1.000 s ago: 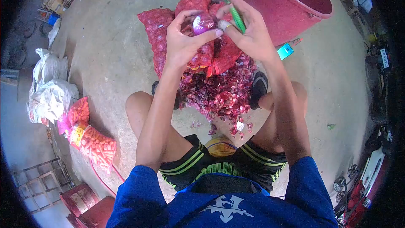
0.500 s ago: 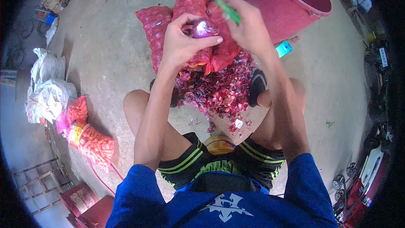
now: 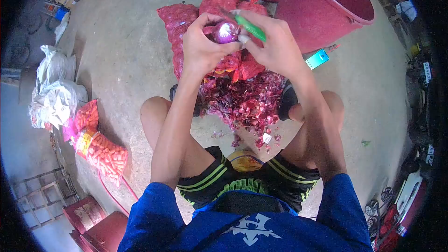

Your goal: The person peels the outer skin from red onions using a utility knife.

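A peeled purple-red onion is gripped in my left hand, thumb below it and fingers curled round the far side. My right hand is closed on a green-handled knife, whose dark blade reaches over the top of the onion. The right thumb tip rests right at the onion's near side. Under both hands lie red mesh sacks of onions. A heap of onion skins covers the floor between my feet.
A large red tub stands to the right of the sacks, with a lit phone on the floor beside it. To the left are a bag of carrots and white sacks. Wheeled items line the right edge.
My right hand has come left and in against the onion, bringing the knife blade over it. The onion stays in my left hand. The whole view has shifted slightly.
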`<state>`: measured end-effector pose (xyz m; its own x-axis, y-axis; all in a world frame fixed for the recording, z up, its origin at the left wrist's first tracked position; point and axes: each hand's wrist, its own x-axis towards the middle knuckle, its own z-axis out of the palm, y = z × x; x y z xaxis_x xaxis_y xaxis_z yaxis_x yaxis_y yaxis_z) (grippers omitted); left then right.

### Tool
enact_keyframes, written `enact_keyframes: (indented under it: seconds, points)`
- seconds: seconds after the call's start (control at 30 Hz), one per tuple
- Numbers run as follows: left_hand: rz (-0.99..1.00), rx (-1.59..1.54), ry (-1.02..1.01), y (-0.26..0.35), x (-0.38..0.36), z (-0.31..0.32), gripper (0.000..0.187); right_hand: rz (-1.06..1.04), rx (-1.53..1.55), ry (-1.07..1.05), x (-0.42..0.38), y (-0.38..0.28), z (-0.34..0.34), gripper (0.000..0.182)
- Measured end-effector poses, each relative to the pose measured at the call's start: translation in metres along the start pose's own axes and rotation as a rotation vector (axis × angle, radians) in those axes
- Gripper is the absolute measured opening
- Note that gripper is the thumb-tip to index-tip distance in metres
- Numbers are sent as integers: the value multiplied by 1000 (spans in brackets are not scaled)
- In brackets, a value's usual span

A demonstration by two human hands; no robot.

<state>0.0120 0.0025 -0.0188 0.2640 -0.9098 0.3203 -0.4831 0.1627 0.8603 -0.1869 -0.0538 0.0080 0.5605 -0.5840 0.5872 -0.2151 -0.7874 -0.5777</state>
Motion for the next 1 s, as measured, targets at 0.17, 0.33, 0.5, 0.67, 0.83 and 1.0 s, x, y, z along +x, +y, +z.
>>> enact_keyframes:
  seconds: [0.17,0.33,0.5,0.67,0.83,1.0]
  points:
    - [-67,12,-51,10,0,5,57,108,-25,-88,-1,-2,-6,64]
    - [-77,-2,-174,9,5,3,54,34,-66,56,3,15,-3,56]
    - [-104,-369,-416,27,-9,-13,57,392,-158,150,12,40,-26,45]
    - [-219,-747,-326,24,-4,-15,69,302,-293,-47,-3,58,-34,48]
    - [-220,-730,-220,17,-4,-14,68,233,-60,-130,-7,27,-23,56]
    - [-278,-717,-130,11,0,-12,69,210,229,-146,-4,8,-18,54]
